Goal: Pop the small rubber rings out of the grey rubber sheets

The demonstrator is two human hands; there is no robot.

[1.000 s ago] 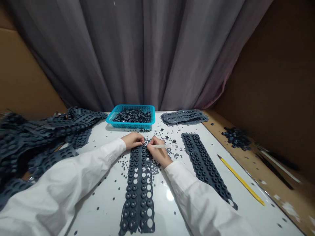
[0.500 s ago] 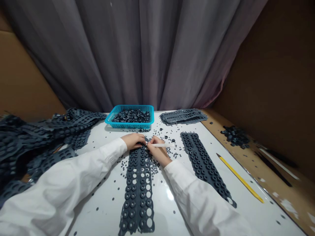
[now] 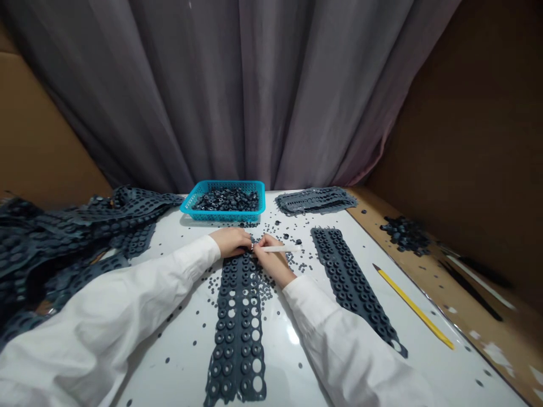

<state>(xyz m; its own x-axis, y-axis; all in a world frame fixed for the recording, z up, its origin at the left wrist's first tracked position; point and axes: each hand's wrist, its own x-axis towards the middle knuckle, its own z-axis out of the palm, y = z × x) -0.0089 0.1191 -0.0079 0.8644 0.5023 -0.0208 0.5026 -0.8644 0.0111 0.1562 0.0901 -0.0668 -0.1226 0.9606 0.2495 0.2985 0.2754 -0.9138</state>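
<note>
A long black rubber sheet [image 3: 237, 328] with rows of raised rings lies lengthwise before me; several of its spots are punched-through holes. My left hand [image 3: 232, 242] is closed over the far end of this sheet, its fingertips curled in and partly hidden. Just to the right, my right hand [image 3: 274, 264] pinches a slim white pen-like tool [image 3: 283, 248], whose tip points left at the left fingertips. What the tip touches is too small to make out. Small dark discs [image 3: 266, 289] are scattered around both hands.
Behind the hands stands a blue basket [image 3: 186, 209] full of small black rubber pieces. A second ringed sheet [image 3: 352, 282] and a yellow pencil [image 3: 413, 305] lie to the right. Stacked sheets [image 3: 316, 200] sit at the back, a large heap of sheets [image 3: 85, 237] at left, black pieces [image 3: 405, 234] far right.
The white tool's back end has risen slightly and its tilt has changed a little. Both hands stay at nearly the same spot on the sheet.
</note>
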